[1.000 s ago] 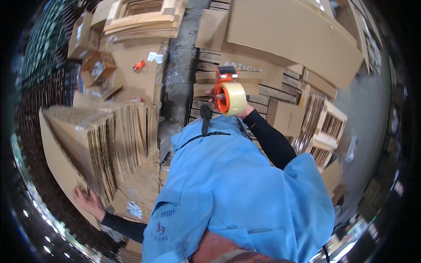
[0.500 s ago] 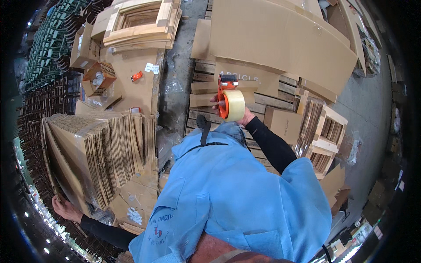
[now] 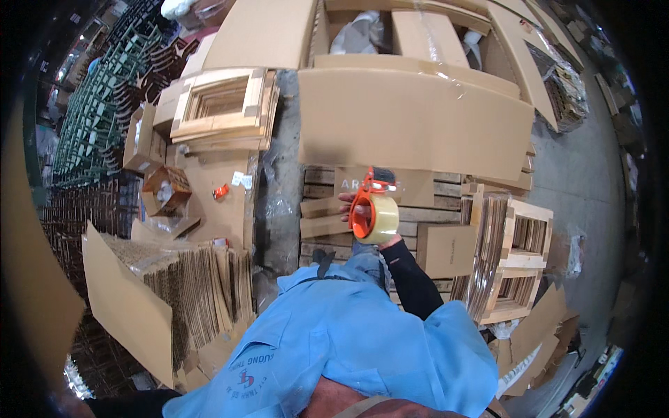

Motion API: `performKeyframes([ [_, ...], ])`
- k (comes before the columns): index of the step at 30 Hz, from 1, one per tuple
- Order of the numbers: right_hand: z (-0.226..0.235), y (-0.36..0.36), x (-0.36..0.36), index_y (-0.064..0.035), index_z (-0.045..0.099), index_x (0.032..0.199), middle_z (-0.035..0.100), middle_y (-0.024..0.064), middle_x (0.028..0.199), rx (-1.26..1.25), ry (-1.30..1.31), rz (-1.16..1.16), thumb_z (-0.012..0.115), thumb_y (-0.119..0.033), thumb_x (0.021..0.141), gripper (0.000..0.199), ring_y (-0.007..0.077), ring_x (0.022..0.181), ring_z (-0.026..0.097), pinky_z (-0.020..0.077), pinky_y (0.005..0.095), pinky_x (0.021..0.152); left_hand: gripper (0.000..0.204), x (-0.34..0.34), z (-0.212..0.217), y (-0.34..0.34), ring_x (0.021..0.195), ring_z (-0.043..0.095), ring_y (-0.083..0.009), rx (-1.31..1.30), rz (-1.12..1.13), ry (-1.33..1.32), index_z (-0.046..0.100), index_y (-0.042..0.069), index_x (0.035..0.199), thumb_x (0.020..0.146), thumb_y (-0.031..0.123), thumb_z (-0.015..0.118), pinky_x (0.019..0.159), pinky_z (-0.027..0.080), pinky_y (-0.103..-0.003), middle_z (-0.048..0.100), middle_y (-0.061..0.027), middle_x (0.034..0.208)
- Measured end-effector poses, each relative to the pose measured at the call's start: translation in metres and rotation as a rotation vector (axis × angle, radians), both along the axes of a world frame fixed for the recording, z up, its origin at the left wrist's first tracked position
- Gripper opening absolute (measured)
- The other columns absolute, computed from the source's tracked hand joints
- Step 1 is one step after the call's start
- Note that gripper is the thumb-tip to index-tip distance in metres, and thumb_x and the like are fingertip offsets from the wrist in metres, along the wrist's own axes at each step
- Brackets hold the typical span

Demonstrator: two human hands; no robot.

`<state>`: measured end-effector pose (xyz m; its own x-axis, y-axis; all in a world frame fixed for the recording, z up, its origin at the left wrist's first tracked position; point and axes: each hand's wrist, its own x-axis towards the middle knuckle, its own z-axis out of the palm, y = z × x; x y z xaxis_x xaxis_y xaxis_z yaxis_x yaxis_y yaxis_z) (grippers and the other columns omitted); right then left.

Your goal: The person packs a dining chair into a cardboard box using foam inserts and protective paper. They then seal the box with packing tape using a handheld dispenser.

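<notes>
My right hand (image 3: 345, 202) is closed around an orange tape dispenser (image 3: 360, 224) in front of my waist. A wide roll of clear tape (image 3: 385, 219) sits on it, and its dark head points away from me. At the far lower left, my left hand (image 3: 67, 403) is dim and partly cut off. It is at the lower end of a raised brown cardboard sheet (image 3: 33, 251), which it appears to hold; its fingers are hidden. Beside that sheet stands a stack of flat cardboard (image 3: 202, 292), with another sheet (image 3: 129, 299) leaning on its near left side.
Ahead is a big open carton (image 3: 411, 118) with wrapped contents, beside a wooden pallet (image 3: 317, 191). Wooden frames (image 3: 223, 104) are piled ahead left, others (image 3: 519, 258) at right. Small open boxes (image 3: 167, 191) and an orange object (image 3: 220, 191) lie left. Green metal racks (image 3: 104, 115) stand behind.
My left hand has gone lower and further back, and a cardboard sheet has risen at the far left. The view has shifted forward; my right hand still holds the tape dispenser.
</notes>
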<state>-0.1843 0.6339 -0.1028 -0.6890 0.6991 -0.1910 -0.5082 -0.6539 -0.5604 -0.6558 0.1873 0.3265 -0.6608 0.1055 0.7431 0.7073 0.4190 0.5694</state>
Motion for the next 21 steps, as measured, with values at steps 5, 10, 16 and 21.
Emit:
performKeyframes([
  [5,0.03,0.058,0.072,-0.0051,0.059,0.128,0.049,0.0184,0.145,0.24,0.104,-0.264,0.076,-0.016,0.085,0.048,0.0306,0.127,0.054,0.0495,0.0443,0.103,0.035,-0.003,-0.011,0.125,0.102,0.066,-0.0259,0.173,-0.498,-0.358,0.057,0.0,0.128,0.098,0.018,0.06,0.089,0.055,-0.04,0.068,-0.013,0.115],
  [10,0.079,0.107,0.165,-0.0113,0.041,0.144,0.036,0.022,0.154,0.489,0.014,-0.646,0.076,-0.021,0.085,0.069,0.0367,0.14,0.04,0.039,0.0528,0.113,0.035,-0.003,-0.027,0.294,0.103,0.066,-0.0253,0.236,-0.938,-0.773,0.056,0.001,0.129,0.098,0.018,0.06,0.088,0.056,-0.041,0.067,-0.0122,0.117],
  [16,0.126,0.133,0.229,-0.0148,0.022,0.156,0.031,0.0208,0.157,0.522,-0.164,-0.939,0.071,-0.022,0.088,0.085,0.0415,0.146,0.029,0.0347,0.0571,0.115,0.035,0.017,-0.091,0.521,0.103,0.067,-0.0245,0.235,-1.252,-1.179,0.054,0.002,0.13,0.1,0.019,0.06,0.088,0.057,-0.042,0.066,-0.0112,0.119],
  [21,0.119,0.147,0.243,-0.0118,0.029,0.153,0.035,0.0166,0.156,0.481,-0.303,-0.947,0.073,-0.02,0.088,0.079,0.0326,0.142,0.036,0.04,0.0508,0.113,0.033,0.015,-0.156,0.692,0.105,0.067,-0.0239,0.226,-1.183,-1.245,0.054,0.005,0.13,0.1,0.018,0.061,0.089,0.058,-0.043,0.066,-0.0096,0.121],
])
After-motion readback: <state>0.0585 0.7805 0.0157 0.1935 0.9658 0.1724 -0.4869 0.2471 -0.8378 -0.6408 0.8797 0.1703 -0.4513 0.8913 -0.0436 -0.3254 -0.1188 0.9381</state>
